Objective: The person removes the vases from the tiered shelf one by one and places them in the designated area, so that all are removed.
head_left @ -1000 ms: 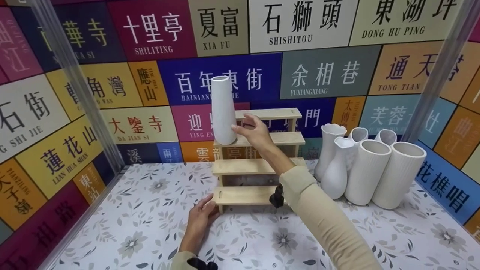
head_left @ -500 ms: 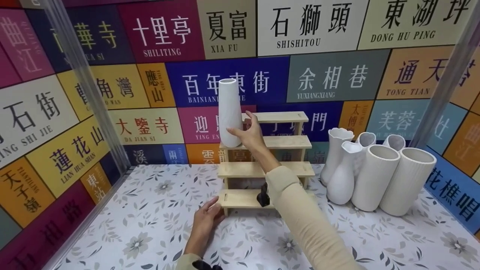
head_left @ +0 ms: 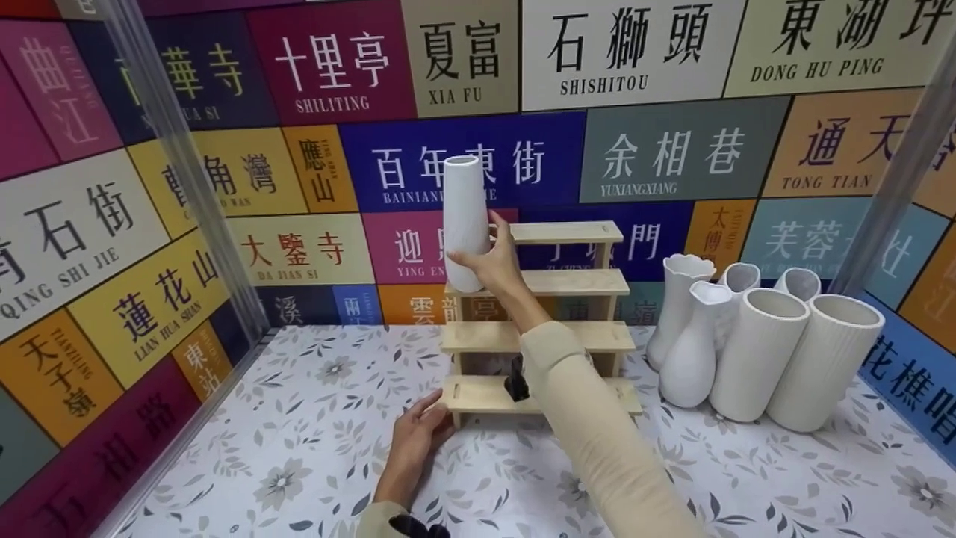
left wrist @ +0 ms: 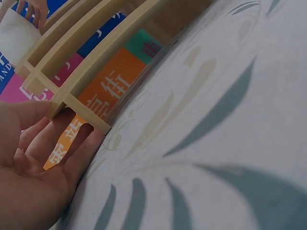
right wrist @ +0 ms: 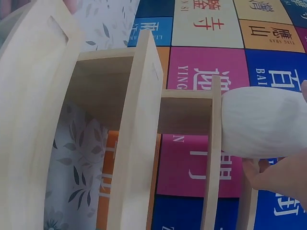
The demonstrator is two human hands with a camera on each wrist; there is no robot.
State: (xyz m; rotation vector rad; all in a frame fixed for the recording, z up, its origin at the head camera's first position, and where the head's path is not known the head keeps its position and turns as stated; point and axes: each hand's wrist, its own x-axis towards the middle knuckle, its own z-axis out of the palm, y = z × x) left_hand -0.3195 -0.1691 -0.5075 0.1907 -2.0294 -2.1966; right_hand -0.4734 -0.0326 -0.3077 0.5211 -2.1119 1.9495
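Observation:
A tall white tapered vase [head_left: 464,224] stands upright at the left end of the second-highest step of a pale wooden tiered stand [head_left: 538,337]. My right hand [head_left: 499,258] holds its lower part from the right, thumb in front and fingers partly hidden behind. In the right wrist view the base of the vase [right wrist: 264,122] meets the board, with the thumb [right wrist: 268,175] close along its side. At the stand's lower left corner, my left hand [head_left: 418,441] grips the end of the lowest step, thumb at the top and fingers around the leg, as the left wrist view shows.
Several white vases stand grouped to the right of the stand, among them a slim-necked one [head_left: 687,351] and a ribbed cylinder [head_left: 825,366]. A floral cloth [head_left: 314,418] covers the table. Behind rises a wall of coloured signs [head_left: 463,161], with clear posts [head_left: 209,187] at the corners.
The view has shifted, so the scene sits farther right in it. My right forearm has swung left relative to the stand. The vase stays on its step and my left hand stays at the corner.

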